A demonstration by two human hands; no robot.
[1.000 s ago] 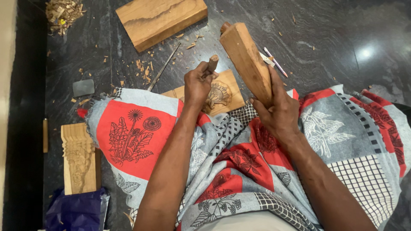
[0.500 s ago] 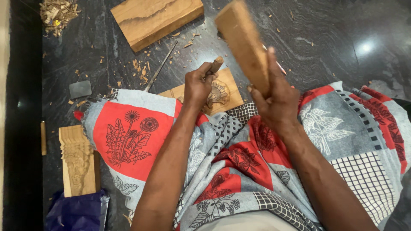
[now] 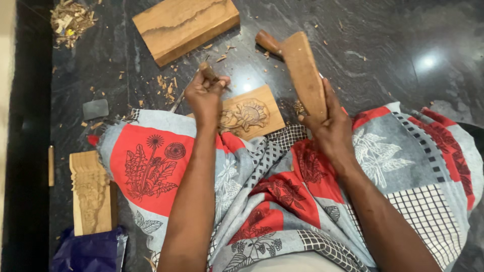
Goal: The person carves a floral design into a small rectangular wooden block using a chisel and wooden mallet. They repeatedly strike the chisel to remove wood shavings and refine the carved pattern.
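Observation:
My left hand [image 3: 204, 94] grips a wooden-handled chisel [image 3: 208, 73], its tip set on a small wooden panel [image 3: 250, 112] carved with a flower. The panel rests on the dark stone floor against my lap, which is covered by a red, grey and white patterned cloth [image 3: 282, 186]. My right hand [image 3: 327, 126] holds a flat wooden mallet [image 3: 304, 73] raised upright to the right of the chisel, apart from it. The chisel's blade is hidden behind my left hand.
A thick wooden block [image 3: 184, 27] lies on the floor at the top. A carved wooden strip [image 3: 91, 194] lies at the left beside blue plastic [image 3: 88, 252]. Wood shavings [image 3: 70, 20] pile at top left. A small grey stone [image 3: 95, 108] and a loose metal tool [image 3: 177, 100] lie near the cloth.
The mallet swung up and has come back down and left toward the chisel handle. My left hand stays on the chisel over the carved panel.

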